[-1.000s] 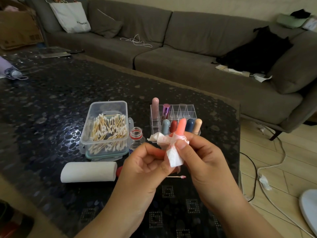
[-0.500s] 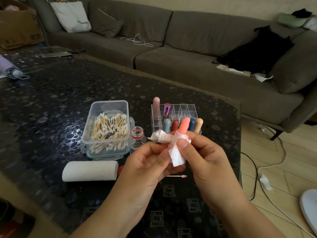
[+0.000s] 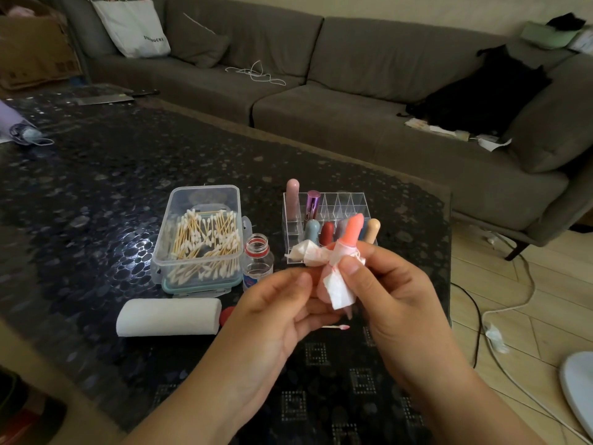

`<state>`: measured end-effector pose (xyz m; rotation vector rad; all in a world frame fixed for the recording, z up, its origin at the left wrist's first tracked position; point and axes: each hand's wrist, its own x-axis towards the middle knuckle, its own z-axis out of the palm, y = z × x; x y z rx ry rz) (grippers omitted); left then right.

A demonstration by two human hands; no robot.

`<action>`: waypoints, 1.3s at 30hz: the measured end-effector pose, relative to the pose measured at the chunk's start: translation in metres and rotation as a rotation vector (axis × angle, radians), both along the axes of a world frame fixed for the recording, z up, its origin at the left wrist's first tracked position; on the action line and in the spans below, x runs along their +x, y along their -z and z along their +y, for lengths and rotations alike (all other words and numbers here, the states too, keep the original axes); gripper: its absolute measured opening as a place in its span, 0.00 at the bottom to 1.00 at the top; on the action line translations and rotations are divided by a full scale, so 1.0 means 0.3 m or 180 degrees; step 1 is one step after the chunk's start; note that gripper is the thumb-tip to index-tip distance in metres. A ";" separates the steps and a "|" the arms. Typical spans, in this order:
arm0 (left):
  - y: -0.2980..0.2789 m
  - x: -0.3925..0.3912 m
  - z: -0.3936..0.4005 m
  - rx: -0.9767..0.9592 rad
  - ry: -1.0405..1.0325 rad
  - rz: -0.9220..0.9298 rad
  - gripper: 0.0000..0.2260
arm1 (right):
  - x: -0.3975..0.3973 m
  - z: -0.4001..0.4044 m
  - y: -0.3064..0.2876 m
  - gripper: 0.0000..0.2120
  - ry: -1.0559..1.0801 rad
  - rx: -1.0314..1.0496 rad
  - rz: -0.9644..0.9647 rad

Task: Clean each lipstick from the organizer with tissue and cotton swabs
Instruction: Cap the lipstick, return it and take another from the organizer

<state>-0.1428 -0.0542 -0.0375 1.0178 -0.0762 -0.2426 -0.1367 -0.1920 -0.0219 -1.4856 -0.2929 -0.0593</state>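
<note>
Both hands meet above the near part of the dark pebbled coffee table (image 3: 96, 194). The right hand (image 3: 394, 293) pinches a white tissue (image 3: 335, 289), stained pink, around the body of a coral lipstick (image 3: 353, 228), thumb pressing on the front. The left hand (image 3: 272, 313) curls its fingers around the lower end of the same lipstick; that end is hidden behind tissue and fingers. A twisted tail of tissue juts out to the left.

Directly behind the hands stands the clear acrylic organizer (image 3: 340, 203), its front row partly blocked by the held lipstick. It holds a tall pale pink tube (image 3: 292, 199), a metallic purple tube (image 3: 313, 203), a grey-blue one (image 3: 312, 231), a dark red one (image 3: 327, 233) and a beige one (image 3: 373, 229).

Left of the organizer sits an uncapped small clear bottle (image 3: 256, 258), just beside a clear plastic box of cotton swabs (image 3: 202, 239). A tissue roll (image 3: 168, 316) lies in front of the box, with a red cap (image 3: 227, 314) at its right end. A used cotton swab (image 3: 335, 327) with a pink tip lies on the table below the hands. A grey sofa (image 3: 353, 101) runs behind the table.
</note>
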 end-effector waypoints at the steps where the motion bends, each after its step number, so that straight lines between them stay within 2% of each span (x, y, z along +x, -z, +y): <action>1: 0.000 0.000 0.000 0.0064 -0.0010 -0.0058 0.10 | 0.000 -0.001 0.000 0.10 -0.0013 0.0018 -0.0001; 6: 0.004 0.003 -0.004 0.0165 -0.0240 -0.0256 0.12 | -0.001 0.005 0.001 0.10 -0.0090 0.0015 -0.0073; 13: -0.011 -0.003 -0.003 0.0172 -0.0710 -0.0249 0.13 | 0.003 0.011 0.011 0.12 -0.0184 -0.0172 -0.0129; 15: -0.006 0.001 -0.003 0.0191 -0.0702 -0.0227 0.13 | 0.005 0.011 0.013 0.12 -0.0203 -0.0148 -0.0129; 18: -0.010 0.002 -0.001 0.0091 -0.0352 -0.0210 0.09 | 0.005 0.005 0.017 0.10 -0.0244 -0.0088 -0.0100; 21: -0.006 -0.001 -0.002 0.0069 -0.0128 -0.0054 0.12 | 0.002 0.000 0.018 0.11 -0.0291 -0.0014 -0.0012; 25: -0.007 -0.002 -0.011 0.0190 -0.0253 -0.0167 0.14 | 0.005 0.004 0.021 0.12 -0.0244 0.0012 -0.0002; 32: 0.000 0.004 -0.011 0.0028 -0.0685 -0.0227 0.10 | -0.003 0.020 0.020 0.14 -0.0192 -0.0263 -0.0084; 35: -0.003 0.006 -0.019 0.0160 -0.0767 -0.0358 0.13 | -0.004 0.020 0.016 0.12 -0.0064 -0.0307 -0.0051; 39: -0.007 0.006 -0.032 0.0278 -0.0885 -0.0557 0.10 | -0.002 0.018 0.017 0.13 0.0078 -0.0313 0.0016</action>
